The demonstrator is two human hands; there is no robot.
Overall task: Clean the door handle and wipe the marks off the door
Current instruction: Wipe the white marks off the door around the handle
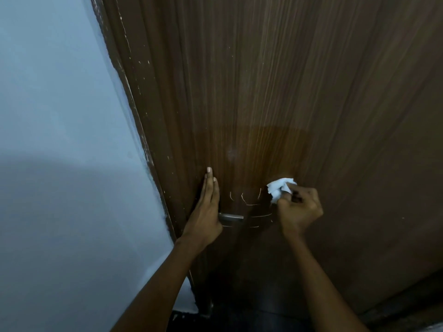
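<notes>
A brown wood-grain door (287,92) fills most of the view. Thin pale chalk-like marks (244,200) curve across it just above a metal door handle (231,216). My left hand (206,212) lies flat against the door near its left edge, fingers straight and pointing up, and it covers the left end of the handle. My right hand (298,209) is closed around a crumpled white tissue (280,188), which is pressed on the door to the right of the marks.
A pale blue-grey wall (60,140) runs along the left, meeting the worn door edge (143,140). Dark floor (239,319) shows at the bottom between my forearms.
</notes>
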